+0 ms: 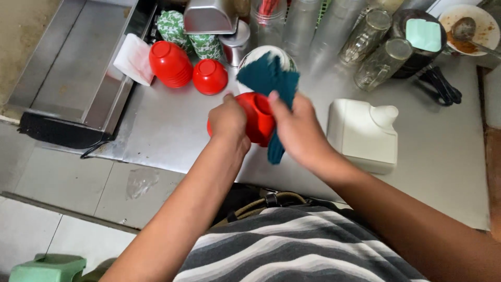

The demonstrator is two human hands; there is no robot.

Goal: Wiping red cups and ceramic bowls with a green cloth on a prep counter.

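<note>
A glossy red plastic cup [258, 119] is being held on its side above the near part of the stainless steel bench [167, 130], its mouth turned toward the right, with both hands closing around it. The left hand [228, 121] is wrapping its fingers over the cup's closed end, gripping it firmly, while the right hand [298, 128] is curling shut on a dark teal cloth [271, 78] and pressing it against the cup's mouth; part of the cloth is fanning out above the hands and a tail of it is hanging down below them. Just behind the cloth a white round bowl [261, 52] is sitting on the bench, mostly covered. To the left of it, two more red plastic cups [171, 63] are resting upside down, touching each other, beside a crumpled white and pink rag [133, 58]. Behind them, green patterned paper cups [182, 31] are lying stacked on their sides. To the right of the hands, a white plastic jug with a capped spout [362, 133] is standing close by. Further back, clear ribbed glass jars [383, 62] are leaning near a dark pot with a pale green lid [421, 36], and a white plate with a spoon [469, 28] is sitting in the far corner
</note>
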